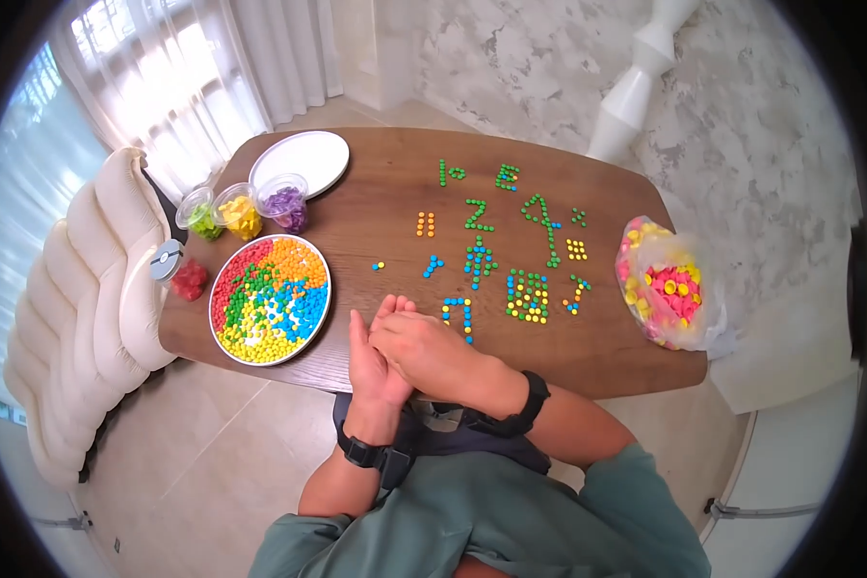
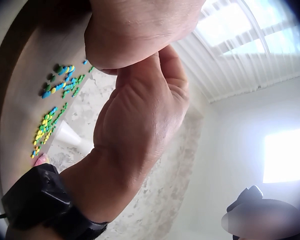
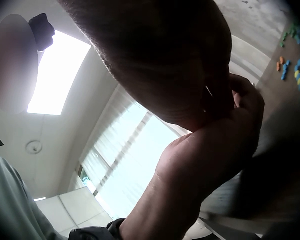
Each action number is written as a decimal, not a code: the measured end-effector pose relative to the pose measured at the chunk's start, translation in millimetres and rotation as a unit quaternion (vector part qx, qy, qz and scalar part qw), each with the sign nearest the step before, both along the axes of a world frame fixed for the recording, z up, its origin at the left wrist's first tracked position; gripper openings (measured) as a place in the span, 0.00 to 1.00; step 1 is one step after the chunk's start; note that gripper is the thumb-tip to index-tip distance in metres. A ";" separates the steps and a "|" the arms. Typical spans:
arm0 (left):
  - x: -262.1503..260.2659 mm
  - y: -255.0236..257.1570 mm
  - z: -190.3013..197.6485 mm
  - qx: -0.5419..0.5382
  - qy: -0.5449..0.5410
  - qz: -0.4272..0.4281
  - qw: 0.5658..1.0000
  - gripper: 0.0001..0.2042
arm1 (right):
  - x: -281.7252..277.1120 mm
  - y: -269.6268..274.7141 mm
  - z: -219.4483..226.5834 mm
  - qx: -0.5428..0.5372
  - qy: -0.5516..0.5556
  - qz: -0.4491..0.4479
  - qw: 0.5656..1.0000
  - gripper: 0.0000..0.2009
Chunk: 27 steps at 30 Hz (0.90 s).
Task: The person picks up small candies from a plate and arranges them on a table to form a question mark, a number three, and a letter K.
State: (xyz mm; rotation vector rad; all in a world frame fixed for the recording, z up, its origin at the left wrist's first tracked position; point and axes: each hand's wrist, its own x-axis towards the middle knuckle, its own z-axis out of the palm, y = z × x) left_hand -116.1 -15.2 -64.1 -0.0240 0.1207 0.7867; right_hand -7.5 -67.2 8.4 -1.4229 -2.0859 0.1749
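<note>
In the head view, with the middle of the table [image 1: 356,202] as the dial's centre and twelve at the far side, both hands meet over the near edge between six and seven o'clock; the left hand [image 1: 368,361] is turned palm up, thumb extended, its fingers loose and partly covered; the right hand [image 1: 429,349] lies across it, back upward, its fingertips hidden at the left palm; I cannot tell whether it pinches anything; in both wrist views the hands touch, and what the palm may contain is out of sight.

The nearest laid-out pieces, a blue-and-yellow arch [image 1: 458,302], stand just beside the right hand, at about one o'clock from it; other figures of small round pieces include a green "2" [image 1: 479,216] at one o'clock and a multicoloured grid [image 1: 527,296] between three and four; a round tray [image 1: 329,294] of red, orange, green, blue and yellow pieces sits between eight and nine; a white plate [image 1: 303,164] lies near ten; a plastic bag [image 1: 674,289] of pink and yellow pieces sits at three.
</note>
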 end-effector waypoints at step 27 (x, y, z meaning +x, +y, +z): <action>-14.5 7.2 21.6 -0.044 -0.026 0.037 0.998 0.14 | 100.8 -146.9 -15.6 -0.068 0.093 -0.306 0.945 0.09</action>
